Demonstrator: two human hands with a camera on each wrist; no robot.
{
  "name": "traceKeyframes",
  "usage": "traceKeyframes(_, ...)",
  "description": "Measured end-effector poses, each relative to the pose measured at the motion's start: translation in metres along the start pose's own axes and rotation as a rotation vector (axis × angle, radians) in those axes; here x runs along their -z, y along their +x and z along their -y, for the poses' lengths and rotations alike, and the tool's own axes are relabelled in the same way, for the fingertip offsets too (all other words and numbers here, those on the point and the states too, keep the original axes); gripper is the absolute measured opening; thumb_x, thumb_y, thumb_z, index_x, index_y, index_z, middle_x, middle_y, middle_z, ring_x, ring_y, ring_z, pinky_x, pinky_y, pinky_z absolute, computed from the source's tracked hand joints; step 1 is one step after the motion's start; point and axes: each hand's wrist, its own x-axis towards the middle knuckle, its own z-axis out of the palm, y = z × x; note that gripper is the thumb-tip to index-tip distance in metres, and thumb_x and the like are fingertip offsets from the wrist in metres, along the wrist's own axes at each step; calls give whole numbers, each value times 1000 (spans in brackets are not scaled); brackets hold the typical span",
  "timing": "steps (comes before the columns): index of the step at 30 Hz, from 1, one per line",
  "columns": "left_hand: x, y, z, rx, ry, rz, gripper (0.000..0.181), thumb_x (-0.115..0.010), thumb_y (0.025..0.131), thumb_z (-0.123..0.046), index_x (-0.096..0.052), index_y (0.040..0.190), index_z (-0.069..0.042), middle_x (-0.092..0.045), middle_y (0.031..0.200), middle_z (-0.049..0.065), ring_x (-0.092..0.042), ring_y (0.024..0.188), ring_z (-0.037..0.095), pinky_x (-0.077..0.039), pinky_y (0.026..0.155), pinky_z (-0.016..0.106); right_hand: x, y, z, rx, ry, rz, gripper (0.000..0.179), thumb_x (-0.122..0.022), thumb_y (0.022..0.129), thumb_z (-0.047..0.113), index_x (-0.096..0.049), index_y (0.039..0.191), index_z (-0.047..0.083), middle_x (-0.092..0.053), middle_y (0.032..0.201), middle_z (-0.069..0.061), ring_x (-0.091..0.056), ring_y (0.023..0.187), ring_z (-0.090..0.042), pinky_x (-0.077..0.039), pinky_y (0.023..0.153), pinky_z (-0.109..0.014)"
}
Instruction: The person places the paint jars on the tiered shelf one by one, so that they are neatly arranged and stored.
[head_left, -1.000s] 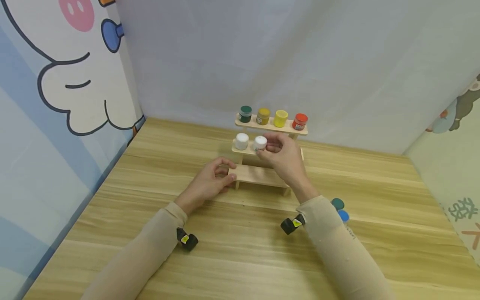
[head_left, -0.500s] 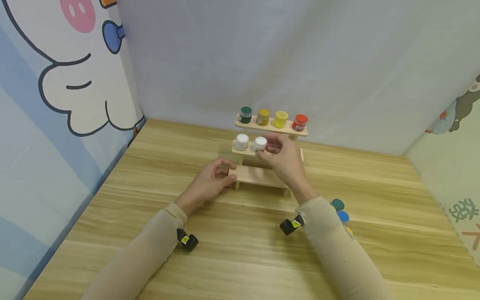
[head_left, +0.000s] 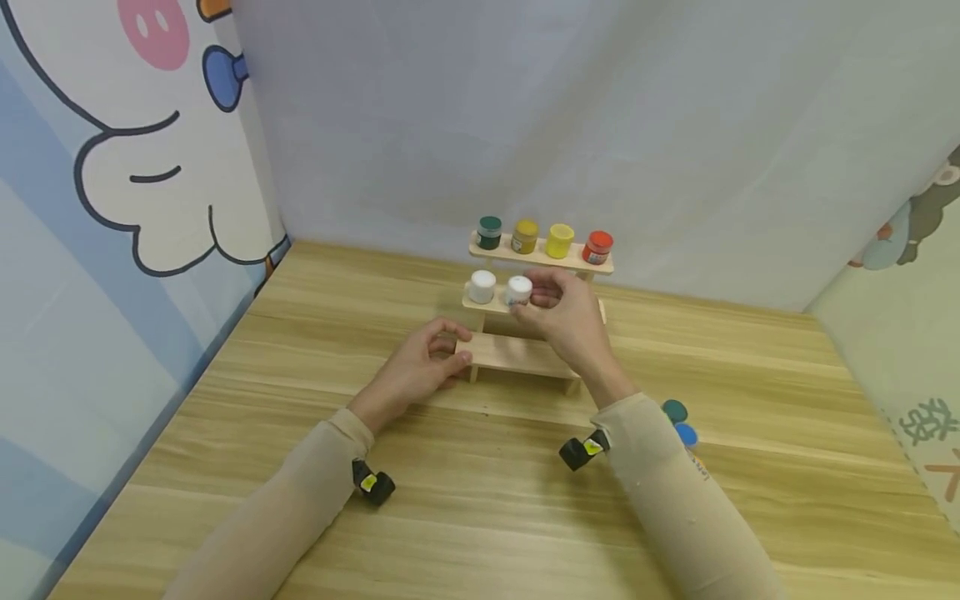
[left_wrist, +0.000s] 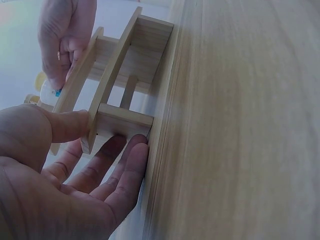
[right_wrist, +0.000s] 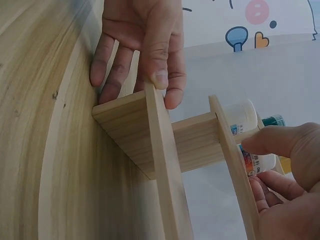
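A small three-tier wooden rack (head_left: 517, 355) stands on the table. My left hand (head_left: 412, 364) grips the left end of its lowest step; in the left wrist view the thumb (left_wrist: 70, 126) lies on the board's edge and the fingers reach to the side support. With thumb and fingers, my right hand (head_left: 572, 321) holds a white-lidded paint jar (head_left: 519, 289) on the middle tier. Another white-lidded jar (head_left: 482, 286) sits to its left. Along the top tier stand a dark green jar (head_left: 490, 233), an ochre jar (head_left: 525, 237), a yellow jar (head_left: 559, 242) and a red jar (head_left: 597, 247).
Beside my right forearm lie a dark green lid-like round (head_left: 675, 411) and a blue one (head_left: 686, 434), with something yellow partly hidden by the sleeve. A pale curtain-like wall (head_left: 420, 125) rises behind the rack. A cartoon-printed panel (head_left: 180, 208) borders the left side.
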Motion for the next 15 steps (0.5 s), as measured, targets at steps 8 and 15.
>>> traceKeyframes(8,0,-1,1,5,-5,7,27,-69,113,-12,-63,139,-13,-72,134,17,-73,116,31,-67,95,45,15,-9,2,0,-28,-3,56,-88,97,15,-66,148,7,-70,140,-14,-70,126,-30,-60,109,-42)
traceKeyframes(15,0,-2,-1,8,-8,12,29,-69,113,-12,-63,141,-14,-71,134,17,-72,117,33,-66,97,46,48,-24,1,40,-21,-55,55,-88,97,15,-66,147,7,-67,145,-12,-66,132,-32,-60,110,-41)
